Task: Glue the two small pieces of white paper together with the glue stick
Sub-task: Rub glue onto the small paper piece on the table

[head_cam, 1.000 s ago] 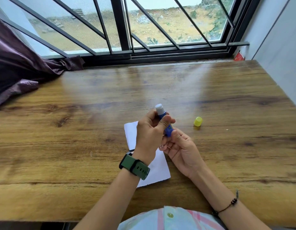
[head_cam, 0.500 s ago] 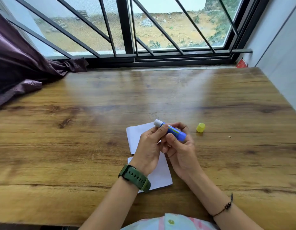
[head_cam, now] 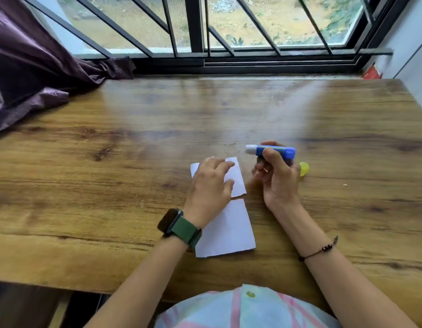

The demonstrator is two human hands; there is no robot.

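One uncapped glue stick (head_cam: 274, 150), seemingly extended.

head-worn view, looking down, table (head_cam: 110, 185) close

A wooden table (head_cam: 110, 197) carries two white paper pieces: the far piece (head_cam: 237, 178) just beyond the near piece (head_cam: 229, 230). A yellow cap (head_cam: 304, 169) lies right of the far piece.
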